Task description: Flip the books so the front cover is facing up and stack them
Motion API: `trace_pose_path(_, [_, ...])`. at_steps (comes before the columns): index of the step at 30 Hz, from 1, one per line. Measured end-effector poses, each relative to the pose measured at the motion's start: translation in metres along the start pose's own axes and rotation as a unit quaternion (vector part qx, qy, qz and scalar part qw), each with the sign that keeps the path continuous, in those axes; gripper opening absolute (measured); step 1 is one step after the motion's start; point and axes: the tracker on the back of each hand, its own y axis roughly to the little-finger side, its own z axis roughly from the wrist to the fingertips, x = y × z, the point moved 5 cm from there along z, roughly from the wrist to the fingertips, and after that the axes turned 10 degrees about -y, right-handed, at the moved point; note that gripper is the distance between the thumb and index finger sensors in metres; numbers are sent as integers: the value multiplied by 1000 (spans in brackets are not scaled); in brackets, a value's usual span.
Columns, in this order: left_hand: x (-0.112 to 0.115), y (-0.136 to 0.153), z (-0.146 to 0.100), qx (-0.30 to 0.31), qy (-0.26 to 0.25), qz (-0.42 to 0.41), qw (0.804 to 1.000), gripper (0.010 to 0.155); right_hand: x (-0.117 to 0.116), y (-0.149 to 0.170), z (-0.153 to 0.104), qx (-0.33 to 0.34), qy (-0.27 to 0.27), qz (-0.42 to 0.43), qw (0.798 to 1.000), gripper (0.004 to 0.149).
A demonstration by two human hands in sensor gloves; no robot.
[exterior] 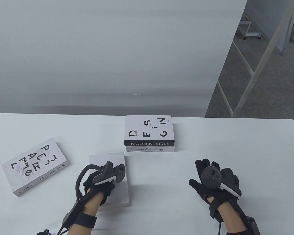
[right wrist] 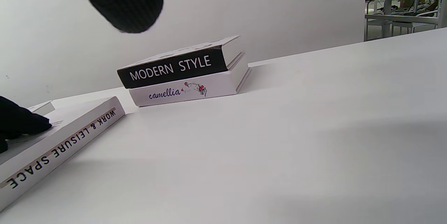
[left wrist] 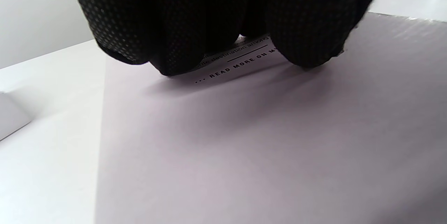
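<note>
A stack of two books (exterior: pixel 149 133) lies at the table's middle back: "MODERN STYLE" on top with its lettered cover up, "camellia" below; the stack also shows in the right wrist view (right wrist: pixel 181 72). A plain white-faced book (exterior: pixel 117 191) lies near the front, its spine reading "WORK & LEISURE SPACE" (right wrist: pixel 63 143). My left hand (exterior: pixel 101 180) rests on its upper face, fingers (left wrist: pixel 216 18) pressing on the small print of that cover (left wrist: pixel 262 140). A third book (exterior: pixel 35 166) lies at the left, lettered cover up. My right hand (exterior: pixel 212 178) hovers open and empty over the table.
The white table (exterior: pixel 235 142) has rounded far corners and stands against a grey wall. Past the wall at the right are metal frames (exterior: pixel 250 71) and floor. The table's right half holds only my right hand.
</note>
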Motion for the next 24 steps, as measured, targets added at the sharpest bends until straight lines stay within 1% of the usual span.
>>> trace_pose_path(8, [-15,-48,6,41,-22,-6,999,60,-9,0,4,-4,-13,-4,1000,80])
trace_pose_path(16, [-32,-99,12,82,-44,-12,996,61,-24,-4,13,-4,-36,-16,999,80])
trace_pose_path(20, [-38,-123,11,101,-53,-13,993,62,-31,-7,15,-2,-44,-26,999,80])
trace_pose_path(24, [-43,-140,8,119,-59,-26,991,62,-39,-11,20,0,-56,-32,998,80])
